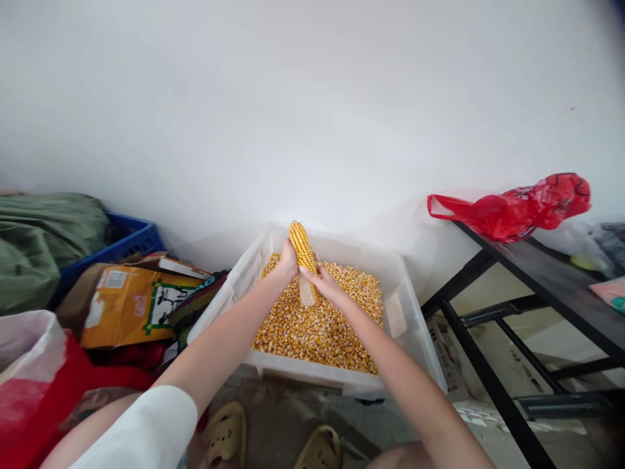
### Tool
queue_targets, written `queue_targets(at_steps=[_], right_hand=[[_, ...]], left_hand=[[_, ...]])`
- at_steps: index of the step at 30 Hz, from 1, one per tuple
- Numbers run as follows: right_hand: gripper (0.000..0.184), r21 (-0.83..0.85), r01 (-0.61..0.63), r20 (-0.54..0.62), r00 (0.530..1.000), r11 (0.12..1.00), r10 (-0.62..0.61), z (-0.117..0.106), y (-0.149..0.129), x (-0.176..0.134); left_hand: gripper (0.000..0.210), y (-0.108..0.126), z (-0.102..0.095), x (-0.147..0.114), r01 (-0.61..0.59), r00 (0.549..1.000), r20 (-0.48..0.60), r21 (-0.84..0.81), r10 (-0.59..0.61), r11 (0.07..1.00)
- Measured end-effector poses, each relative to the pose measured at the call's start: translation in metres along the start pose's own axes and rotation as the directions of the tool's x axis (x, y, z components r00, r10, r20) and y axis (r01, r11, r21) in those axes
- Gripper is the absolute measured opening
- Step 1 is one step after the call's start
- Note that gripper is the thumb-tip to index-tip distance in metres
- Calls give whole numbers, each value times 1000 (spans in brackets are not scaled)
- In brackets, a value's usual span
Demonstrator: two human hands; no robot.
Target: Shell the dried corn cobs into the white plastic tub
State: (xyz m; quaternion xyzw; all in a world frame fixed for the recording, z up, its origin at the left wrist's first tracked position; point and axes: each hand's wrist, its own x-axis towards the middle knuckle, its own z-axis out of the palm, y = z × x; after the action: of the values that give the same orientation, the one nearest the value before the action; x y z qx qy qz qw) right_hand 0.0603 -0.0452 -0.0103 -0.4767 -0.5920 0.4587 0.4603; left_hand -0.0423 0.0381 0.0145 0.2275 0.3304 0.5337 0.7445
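Note:
Both hands grip one ear of corn, held tilted above a white plastic bin. Yellow kernels cover its upper part, while the lower end is bare pale cob. My left hand wraps around the ear from the left side. From the right, my right hand is closed on it lower down, with the thumb lying across the front near the edge of the kernels. Loose corn kernels fill much of the bin below.
Left of the bin lie a yellow cardboard box, a blue crate under green cloth, and a red-and-white bag. A black-framed table stands at right with a red plastic bag on it. A white wall rises behind.

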Motion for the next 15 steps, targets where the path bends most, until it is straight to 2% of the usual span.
queue_targets(at_steps=[1,2,4,5,6,7,8,10,12,15], right_hand=[[43,19,-6,-66,998,1000,7,-3,-4,3],[44,37,-2,-186,982,999,8,-7,-9,7],[50,88,74,-480,877,993,-23,-17,-20,18],[50,124,127,-539,841,984,-41,-21,-26,24],[48,175,165,-532,845,971,-47,-26,-32,29],[42,240,173,-492,870,955,-34,-29,-37,35],[37,299,151,-434,901,942,-6,-32,-41,39],[30,381,111,-409,910,918,60,-35,-44,46],[26,413,119,-474,874,903,102,-35,-41,48],[20,373,183,-620,779,910,98,-28,-31,47]], left_hand=[[41,-3,1,0,-26,1000,-3,25,27,999],[40,-6,3,0,-52,999,14,62,51,997],[39,-17,8,-3,-73,995,81,176,59,982],[38,-23,12,-5,-68,992,119,237,40,969],[37,-28,15,-8,-55,989,146,293,12,955],[36,-33,19,-11,-53,986,170,325,-3,944],[36,-37,23,-14,-57,981,193,340,-10,939],[38,-40,28,-19,-60,971,236,344,-25,937],[47,-40,29,-21,-21,968,239,371,-74,928],[56,-39,26,-20,8,973,201,459,-113,888]])
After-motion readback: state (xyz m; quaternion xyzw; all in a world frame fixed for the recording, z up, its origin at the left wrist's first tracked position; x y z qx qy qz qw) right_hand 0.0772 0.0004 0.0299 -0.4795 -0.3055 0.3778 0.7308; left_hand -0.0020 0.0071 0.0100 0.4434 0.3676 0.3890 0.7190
